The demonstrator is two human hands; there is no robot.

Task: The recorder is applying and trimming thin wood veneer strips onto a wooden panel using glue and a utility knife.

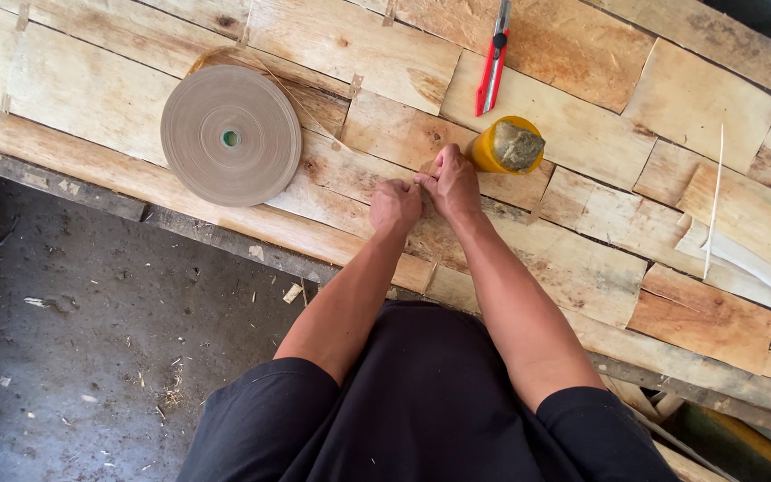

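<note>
Both hands, left hand (394,205) and right hand (451,181), pinch paper tape (425,167) just left of the yellow cup (507,145); a careless elbow could probably tip it onto the veneer sheets (573,259).

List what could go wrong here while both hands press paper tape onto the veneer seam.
1. The yellow cup with a wet sponge stands right beside the right hand; a nudge could tip it onto the veneer sheets.
2. The red utility knife lies just beyond, within reach of a careless sweep.
3. The strand from the tape roll to the left hand could snag or tear.
</note>
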